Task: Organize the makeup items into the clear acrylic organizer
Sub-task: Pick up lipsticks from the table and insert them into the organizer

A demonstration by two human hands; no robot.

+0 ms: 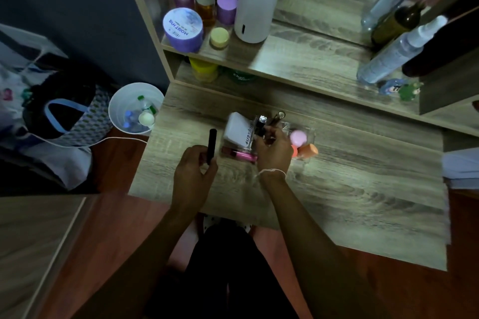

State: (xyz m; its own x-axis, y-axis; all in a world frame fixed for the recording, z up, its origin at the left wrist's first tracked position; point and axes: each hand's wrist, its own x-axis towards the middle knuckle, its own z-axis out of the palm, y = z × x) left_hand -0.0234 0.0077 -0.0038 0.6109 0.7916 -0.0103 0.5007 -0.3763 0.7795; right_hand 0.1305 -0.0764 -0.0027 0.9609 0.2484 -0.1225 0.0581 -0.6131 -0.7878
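Observation:
The clear acrylic organizer (309,137) stands mid-table. Inside it lie a white tube (238,129) at the left, a pink lip gloss (242,155) along the front, and pink (298,137) and orange (309,151) sponges at the right. My left hand (193,171) grips a slim black makeup stick (211,145) upright, just left of the organizer. My right hand (273,150) reaches over the organizer's middle, fingers closed on a dark pencil-like item (276,118) beside a black tube with a silver cap (261,124).
A raised shelf behind carries purple jars (182,28), bottles, a white cylindrical device (259,0) and spray bottles (399,52) at the right. A white bin (118,107) with bottles stands on the floor at the left, next to bags. The wooden table (350,189) extends to the right.

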